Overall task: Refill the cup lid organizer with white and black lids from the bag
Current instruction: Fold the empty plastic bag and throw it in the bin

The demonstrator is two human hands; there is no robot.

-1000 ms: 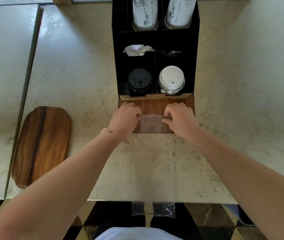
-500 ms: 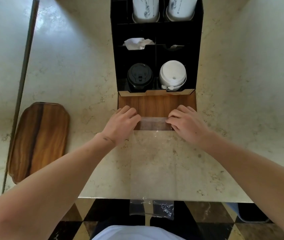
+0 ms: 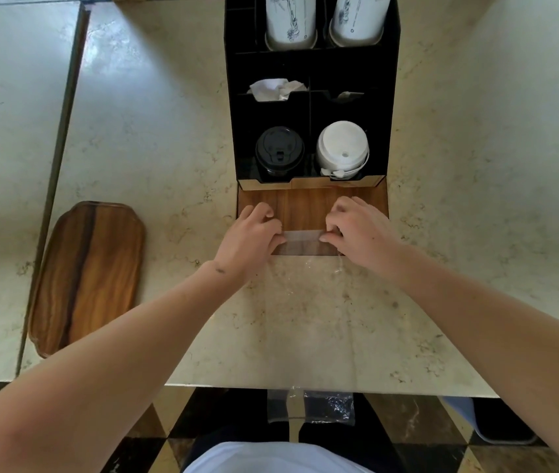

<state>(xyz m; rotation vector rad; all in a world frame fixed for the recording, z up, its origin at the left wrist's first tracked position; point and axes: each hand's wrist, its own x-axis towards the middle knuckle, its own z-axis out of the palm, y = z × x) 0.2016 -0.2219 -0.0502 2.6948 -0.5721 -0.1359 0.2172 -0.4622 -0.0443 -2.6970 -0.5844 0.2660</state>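
A black cup lid organizer (image 3: 390, 107) with a wooden front (image 3: 305, 206) stands on the marble counter. A stack of black lids (image 3: 279, 150) fills its front left slot and a stack of white lids (image 3: 342, 146) its front right slot. A long clear plastic bag (image 3: 305, 302) lies flat on the counter in front of it, its tail hanging over the near edge. My left hand (image 3: 249, 238) and my right hand (image 3: 361, 230) each pinch the bag's far end, folded against the wooden front.
Two stacks of printed paper cups (image 3: 290, 22) sit in the organizer's back slots, with white napkins (image 3: 274, 88) in a middle slot. A wooden tray (image 3: 88, 274) lies at the left. The counter's near edge (image 3: 407, 390) drops to a dark checkered floor.
Both hands have spread apart along the bag's far edge, and the fold between them now looks narrower and flatter. The head camera has shifted slightly.
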